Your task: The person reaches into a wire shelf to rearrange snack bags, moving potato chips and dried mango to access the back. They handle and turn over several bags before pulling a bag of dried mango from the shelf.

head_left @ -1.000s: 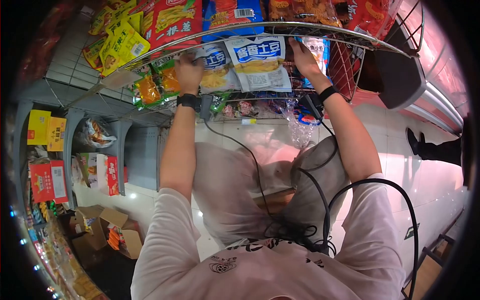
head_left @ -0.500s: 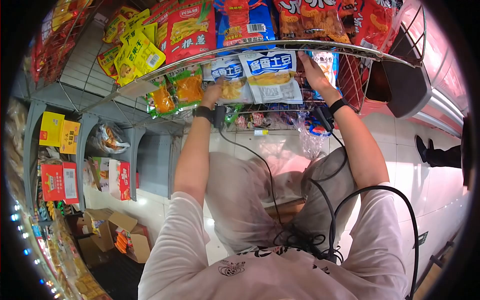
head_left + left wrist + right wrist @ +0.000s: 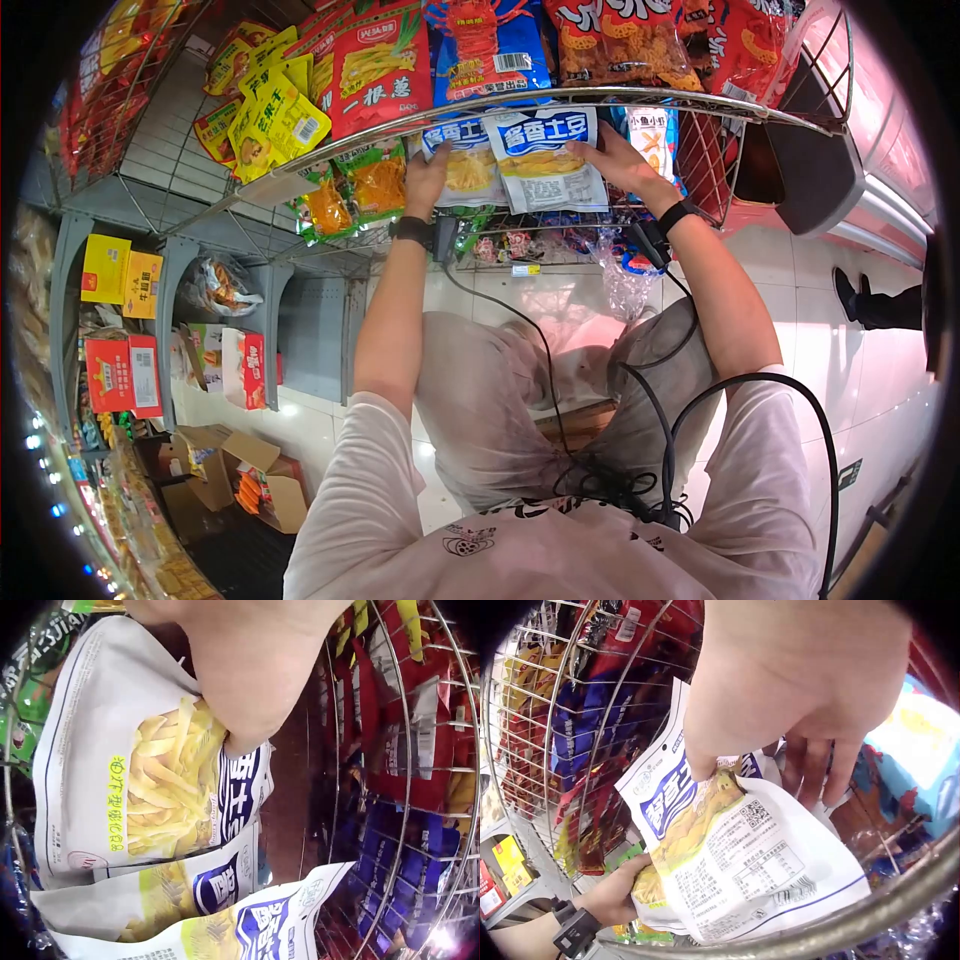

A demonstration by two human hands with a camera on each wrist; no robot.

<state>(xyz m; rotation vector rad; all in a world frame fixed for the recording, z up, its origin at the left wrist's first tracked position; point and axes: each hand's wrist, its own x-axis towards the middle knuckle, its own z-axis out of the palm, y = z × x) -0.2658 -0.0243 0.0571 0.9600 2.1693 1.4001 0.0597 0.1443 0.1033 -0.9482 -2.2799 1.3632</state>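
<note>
In the head view, white-and-blue potato snack bags stand side by side in a wire shelf basket point(image 3: 690, 103). My left hand point(image 3: 427, 180) holds the left snack bag point(image 3: 468, 172) by its left side, thumb on the front. The left wrist view shows that thumb over the printed chips, with more potato bags point(image 3: 195, 892) alongside. My right hand point(image 3: 628, 168) grips the right snack bag point(image 3: 550, 170) at its right edge. In the right wrist view its thumb lies on the front of this bag point(image 3: 742, 855), its other fingers partly hidden behind the edge.
Orange snack packs point(image 3: 378, 185) hang left of the potato bags; a white-and-blue pack point(image 3: 650, 135) stands on the right. Above, an upper tier holds red bags point(image 3: 380, 75), a blue bag point(image 3: 490, 55) and yellow packs point(image 3: 280, 105). Black cables point(image 3: 610, 490) lie across my lap.
My left hand has come onto the left potato bag's side with its thumb in front. My right hand has shifted left from beside the right bag onto its edge. The view has shifted.
</note>
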